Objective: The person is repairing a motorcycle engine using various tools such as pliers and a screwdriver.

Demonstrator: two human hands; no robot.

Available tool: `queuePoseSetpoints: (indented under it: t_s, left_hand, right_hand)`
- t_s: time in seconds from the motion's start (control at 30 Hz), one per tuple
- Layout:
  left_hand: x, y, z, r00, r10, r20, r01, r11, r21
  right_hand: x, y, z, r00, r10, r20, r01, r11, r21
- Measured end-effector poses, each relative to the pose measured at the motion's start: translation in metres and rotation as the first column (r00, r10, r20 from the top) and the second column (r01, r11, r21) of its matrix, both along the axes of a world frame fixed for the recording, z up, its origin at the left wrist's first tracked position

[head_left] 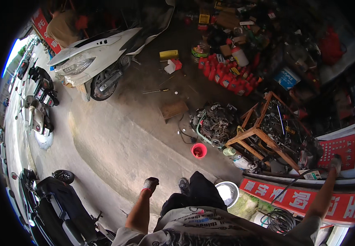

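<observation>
My left hand (pixel 149 184), in a grey glove with dark fingers, hangs out in front of my left side over the concrete floor. Its fingers are curled in, and nothing shows in them. My right arm is stretched far out to the right. At its end, my gloved right hand (pixel 335 164) is closed, small and dim near the picture's rim. A thin black hose (pixel 295 178) runs up to that hand from a coil (pixel 282 221) beside my right side. The hand seems to grip the hose; its fingertips are hard to see.
A white scooter (pixel 99 53) stands ahead, and a black one (pixel 58 205) at left. Ahead right are a wooden frame (pixel 263 131), a heap of engine parts (pixel 214 123), a red bucket (pixel 198 151) and red bottles (pixel 226 76). A metal basin (pixel 236 190) lies by my legs. Another person (pixel 64 28) is far left.
</observation>
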State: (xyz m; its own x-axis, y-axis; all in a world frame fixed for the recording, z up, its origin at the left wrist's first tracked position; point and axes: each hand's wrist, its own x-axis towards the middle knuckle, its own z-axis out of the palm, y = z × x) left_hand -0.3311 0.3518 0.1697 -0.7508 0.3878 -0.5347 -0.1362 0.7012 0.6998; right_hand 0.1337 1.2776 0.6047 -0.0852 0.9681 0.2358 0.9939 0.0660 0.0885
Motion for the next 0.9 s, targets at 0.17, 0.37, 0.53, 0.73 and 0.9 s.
queuePoseSetpoints:
  t_s: [0.17,0.37,0.53,0.73,0.9]
  left_hand:
    - [-0.026,-0.029,-0.010,0.957,-0.284,-0.066,0.269,0.947,-0.176]
    - [-0.125,-0.042,-0.042,0.629,0.419,0.655,-0.217,0.904,-0.369]
    - [-0.275,0.022,-0.019,0.900,-0.050,0.434,0.127,0.980,-0.151]
    - [-0.431,0.222,0.132,0.920,0.212,0.330,-0.298,0.924,0.238]
    - [-0.504,0.349,0.219,0.998,0.001,0.059,-0.033,0.831,0.556]
  right_hand:
    - [0.030,0.030,-0.012,0.944,0.000,0.331,-0.017,0.999,0.048]
    - [-0.014,-0.027,0.020,0.807,-0.211,0.552,0.168,0.978,0.127]
    - [-0.185,-0.063,-0.037,0.992,0.061,0.107,-0.114,0.787,0.606]
    - [-0.529,-0.186,-0.177,0.477,0.115,-0.871,-0.548,0.814,-0.193]
    - [-0.766,-0.329,-0.193,0.430,0.136,-0.893,-0.884,0.267,-0.385]
